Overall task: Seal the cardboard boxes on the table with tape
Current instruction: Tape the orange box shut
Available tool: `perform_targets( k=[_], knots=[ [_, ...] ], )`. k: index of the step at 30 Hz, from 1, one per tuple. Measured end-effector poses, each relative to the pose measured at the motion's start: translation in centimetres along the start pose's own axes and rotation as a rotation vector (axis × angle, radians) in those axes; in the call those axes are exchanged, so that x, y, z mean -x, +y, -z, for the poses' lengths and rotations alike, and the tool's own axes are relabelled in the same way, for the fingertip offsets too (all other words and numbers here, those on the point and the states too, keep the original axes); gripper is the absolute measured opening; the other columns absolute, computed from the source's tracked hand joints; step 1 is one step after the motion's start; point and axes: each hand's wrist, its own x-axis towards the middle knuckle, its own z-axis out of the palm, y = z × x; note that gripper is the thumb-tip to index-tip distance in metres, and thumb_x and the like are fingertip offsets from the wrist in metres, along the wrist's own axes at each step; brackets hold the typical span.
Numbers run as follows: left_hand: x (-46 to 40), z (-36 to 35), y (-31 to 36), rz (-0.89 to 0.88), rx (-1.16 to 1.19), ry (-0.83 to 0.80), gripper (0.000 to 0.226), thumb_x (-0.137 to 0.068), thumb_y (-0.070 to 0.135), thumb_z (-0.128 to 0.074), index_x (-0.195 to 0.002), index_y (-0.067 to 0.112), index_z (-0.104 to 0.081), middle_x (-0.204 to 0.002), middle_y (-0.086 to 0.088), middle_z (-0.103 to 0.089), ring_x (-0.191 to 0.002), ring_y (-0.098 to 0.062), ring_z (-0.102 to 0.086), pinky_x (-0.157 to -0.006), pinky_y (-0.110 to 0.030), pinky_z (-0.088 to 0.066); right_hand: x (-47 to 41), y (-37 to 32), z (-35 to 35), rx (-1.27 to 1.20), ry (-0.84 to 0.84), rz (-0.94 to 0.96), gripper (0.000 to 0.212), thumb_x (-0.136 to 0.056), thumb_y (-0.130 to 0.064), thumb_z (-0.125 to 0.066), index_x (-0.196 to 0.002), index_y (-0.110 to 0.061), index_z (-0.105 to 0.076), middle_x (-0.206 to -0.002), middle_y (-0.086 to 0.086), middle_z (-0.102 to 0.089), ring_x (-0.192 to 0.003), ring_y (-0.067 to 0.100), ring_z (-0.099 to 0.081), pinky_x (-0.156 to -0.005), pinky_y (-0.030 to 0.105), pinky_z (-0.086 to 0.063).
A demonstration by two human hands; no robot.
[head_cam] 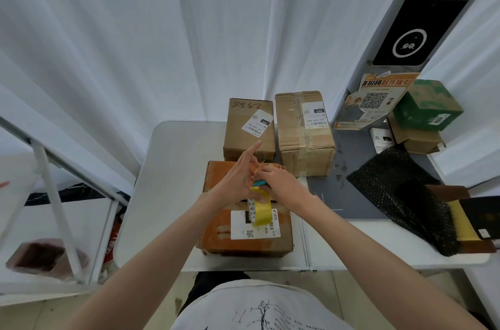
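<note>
An orange-brown cardboard box (216, 224) with a white label lies on the white table (173, 172) in front of me. Above its top, my left hand (238, 175) holds a yellow tape roll (260, 208) with the thumb, its forefinger stretched out straight. My right hand (281, 183) curls over a small teal object (260, 183) beside the roll and pinches the tape end near the box's far edge. Two more brown boxes stand behind: one with handwritten digits (247, 127) and a taller taped one (305, 132).
A black bubble-wrap bag (400, 194) lies at the right on a grey mat (349, 167), with a dark flat package (476, 218) beside it. A green box (427, 105) on a brown carton sits at the far right. White curtains hang behind. A metal frame (54, 194) stands at the left.
</note>
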Motion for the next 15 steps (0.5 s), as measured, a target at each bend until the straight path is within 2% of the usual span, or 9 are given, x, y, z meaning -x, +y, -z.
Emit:
perform_targets(
  k=[4,10,15],
  knots=[
    [-0.1,0.1,-0.1,0.005,-0.002,-0.009,0.132,-0.067,0.031,-0.096,-0.158,0.044,0.000,-0.127,-0.002,-0.042,-0.105,-0.018,-0.057,-0.095,-0.043,-0.055,0.3,0.1,0.0,-0.026,0.012,-0.023,0.030,-0.095,-0.023,-0.068,-0.125,-0.023,-0.068,-0.130,-0.003,-0.064,-0.118,0.017,-0.061,-0.102,0.032,-0.048],
    [-0.1,0.0,-0.2,-0.004,-0.006,-0.007,0.132,-0.067,0.032,-0.095,-0.154,0.054,0.002,-0.124,0.004,-0.041,-0.098,-0.004,-0.055,-0.091,-0.024,-0.052,1.0,0.6,0.3,-0.084,0.036,-0.037,0.028,-0.095,-0.021,-0.067,-0.124,-0.020,-0.069,-0.126,-0.003,-0.065,-0.115,0.013,-0.061,-0.100,0.026,-0.046],
    [-0.1,0.0,-0.1,0.002,-0.003,-0.013,0.132,-0.067,0.033,-0.095,-0.154,0.054,0.001,-0.124,0.005,-0.041,-0.097,-0.009,-0.055,-0.093,-0.031,-0.054,1.1,0.8,0.4,-0.143,0.034,-0.033,0.027,-0.095,-0.018,-0.068,-0.122,-0.018,-0.070,-0.124,-0.001,-0.065,-0.113,0.014,-0.061,-0.101,0.027,-0.049]
  ],
)
